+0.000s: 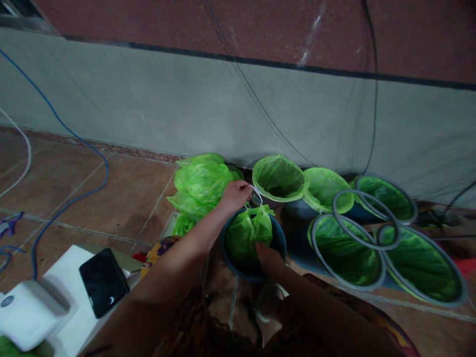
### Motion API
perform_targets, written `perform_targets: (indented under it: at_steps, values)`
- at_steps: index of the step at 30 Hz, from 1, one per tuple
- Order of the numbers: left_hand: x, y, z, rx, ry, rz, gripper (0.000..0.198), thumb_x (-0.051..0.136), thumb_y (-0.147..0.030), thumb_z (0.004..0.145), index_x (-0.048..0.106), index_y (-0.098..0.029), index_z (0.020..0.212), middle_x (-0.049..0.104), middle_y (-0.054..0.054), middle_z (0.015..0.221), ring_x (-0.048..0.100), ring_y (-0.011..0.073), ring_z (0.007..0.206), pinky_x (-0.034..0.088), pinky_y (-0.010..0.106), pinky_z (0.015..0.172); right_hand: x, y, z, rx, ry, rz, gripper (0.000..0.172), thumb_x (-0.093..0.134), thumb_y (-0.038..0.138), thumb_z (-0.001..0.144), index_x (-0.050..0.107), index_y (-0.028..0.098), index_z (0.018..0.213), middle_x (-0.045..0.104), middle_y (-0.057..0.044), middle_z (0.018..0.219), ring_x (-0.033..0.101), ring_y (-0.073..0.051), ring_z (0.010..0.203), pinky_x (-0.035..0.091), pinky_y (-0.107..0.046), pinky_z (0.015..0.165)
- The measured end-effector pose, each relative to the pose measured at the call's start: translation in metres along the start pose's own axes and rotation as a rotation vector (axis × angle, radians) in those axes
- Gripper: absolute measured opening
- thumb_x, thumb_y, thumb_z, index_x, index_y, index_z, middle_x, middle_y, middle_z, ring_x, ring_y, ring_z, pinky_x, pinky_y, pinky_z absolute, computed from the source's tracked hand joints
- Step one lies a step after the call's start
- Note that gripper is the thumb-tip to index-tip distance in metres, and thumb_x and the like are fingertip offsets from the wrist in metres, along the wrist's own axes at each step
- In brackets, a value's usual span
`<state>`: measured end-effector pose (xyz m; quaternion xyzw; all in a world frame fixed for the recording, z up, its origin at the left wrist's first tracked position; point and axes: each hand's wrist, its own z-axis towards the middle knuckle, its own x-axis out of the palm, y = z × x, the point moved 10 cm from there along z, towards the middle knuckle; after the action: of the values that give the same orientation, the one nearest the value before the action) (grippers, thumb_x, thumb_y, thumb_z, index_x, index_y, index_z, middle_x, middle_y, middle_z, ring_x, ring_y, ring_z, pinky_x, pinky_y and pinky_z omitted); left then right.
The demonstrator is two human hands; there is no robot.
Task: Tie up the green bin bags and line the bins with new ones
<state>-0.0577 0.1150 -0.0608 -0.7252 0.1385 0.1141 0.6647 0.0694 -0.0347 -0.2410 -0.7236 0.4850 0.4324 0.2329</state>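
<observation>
Head view: we see a crinkled, translucent bright-green plastic bag (243, 235) inside a round dark-blue bucket (231, 267), just below our left hand (238, 192), which pinches a thin white cord (256, 189). Our right hand (268, 258) touches the bag, fingertips hidden; grip, we cannot tell. A smooth grey ring (335, 213) overlaps green-lined bins (347, 250) at right.

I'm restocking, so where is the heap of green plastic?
In the head view, the heap of green plastic sits left of centre by the wall, beside the left hand and up-left of the blue bin below that hand.
</observation>
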Motion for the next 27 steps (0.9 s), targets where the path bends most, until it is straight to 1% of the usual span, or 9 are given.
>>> perform_targets:
  at_steps: [3,6,9,12,15,18,22,25,27]
  values:
    - [0.005,0.003,0.000,-0.017,0.014,-0.014,0.023,0.053,-0.027,0.080,0.061,-0.016,0.061,0.058,-0.002,0.055,0.052,0.0100,0.052,0.036,0.022,0.053,0.006,-0.003,0.003,0.015,0.055,-0.040,0.057,0.030,0.008,0.091,0.034,0.013,0.148,0.055,-0.024,0.131,0.070,-0.027,0.093,0.055,-0.037,0.074]
    - [0.008,0.007,0.001,-0.028,0.021,-0.024,0.020,0.054,-0.026,0.080,0.063,-0.016,0.065,0.059,-0.002,0.057,0.054,0.0104,0.053,0.036,0.022,0.053,0.004,-0.008,0.008,0.040,0.046,-0.091,0.061,0.026,0.007,0.092,0.028,0.016,0.152,0.059,-0.024,0.125,0.071,-0.028,0.091,0.056,-0.039,0.071]
    - [0.009,0.009,0.001,-0.024,0.027,-0.015,0.019,0.053,-0.025,0.079,0.063,-0.016,0.065,0.059,-0.001,0.057,0.054,0.0105,0.054,0.036,0.022,0.053,0.000,-0.013,0.012,0.046,0.027,-0.112,0.059,0.026,0.009,0.094,0.030,0.018,0.152,0.066,-0.021,0.113,0.072,-0.028,0.087,0.055,-0.039,0.069]
    - [0.008,0.010,0.002,-0.027,0.026,-0.022,0.019,0.053,-0.026,0.079,0.063,-0.016,0.065,0.059,-0.001,0.058,0.054,0.0106,0.054,0.036,0.022,0.053,-0.012,-0.013,0.013,0.026,-0.018,-0.078,0.055,0.033,0.012,0.094,0.036,0.016,0.149,0.070,-0.017,0.107,0.071,-0.027,0.087,0.054,-0.036,0.071]
    - [0.007,0.009,0.003,-0.028,0.021,-0.038,0.017,0.054,-0.024,0.078,0.062,-0.016,0.065,0.059,-0.002,0.058,0.054,0.0103,0.054,0.037,0.021,0.053,-0.041,-0.013,0.008,0.015,-0.089,-0.005,0.046,0.037,0.014,0.094,0.048,0.011,0.139,0.072,-0.017,0.101,0.071,-0.026,0.089,0.053,-0.034,0.072]
    - [0.006,0.006,0.003,-0.012,0.017,-0.054,0.018,0.055,-0.023,0.078,0.061,-0.016,0.062,0.058,-0.002,0.056,0.053,0.0100,0.053,0.038,0.021,0.054,-0.076,-0.019,-0.001,0.054,-0.157,0.058,0.035,0.036,0.014,0.094,0.061,0.012,0.118,0.073,-0.016,0.096,0.070,-0.025,0.088,0.050,-0.030,0.071]
    - [0.007,0.003,0.003,0.004,0.011,-0.073,0.022,0.054,-0.024,0.079,0.059,-0.017,0.059,0.057,-0.003,0.054,0.051,0.0098,0.052,0.037,0.021,0.053,-0.119,-0.032,-0.019,0.096,-0.256,0.047,0.034,0.034,0.013,0.094,0.065,0.017,0.108,0.072,-0.012,0.092,0.070,-0.024,0.083,0.048,-0.030,0.068]
    - [0.008,-0.001,0.002,0.017,0.003,-0.088,0.024,0.054,-0.026,0.080,0.059,-0.017,0.059,0.056,-0.003,0.054,0.049,0.0092,0.050,0.035,0.021,0.052,-0.155,-0.043,-0.040,0.092,-0.458,0.116,0.032,0.036,0.018,0.095,0.066,0.019,0.106,0.072,-0.010,0.093,0.069,-0.022,0.085,0.049,-0.030,0.073]
    - [0.009,-0.006,0.001,0.035,-0.004,-0.127,0.024,0.055,-0.029,0.081,0.060,-0.016,0.061,0.056,-0.003,0.054,0.048,0.0088,0.050,0.035,0.021,0.051,-0.185,-0.050,-0.062,0.054,-0.687,0.284,0.029,0.040,0.022,0.095,0.067,0.018,0.105,0.071,-0.010,0.099,0.067,-0.021,0.091,0.049,-0.030,0.081]
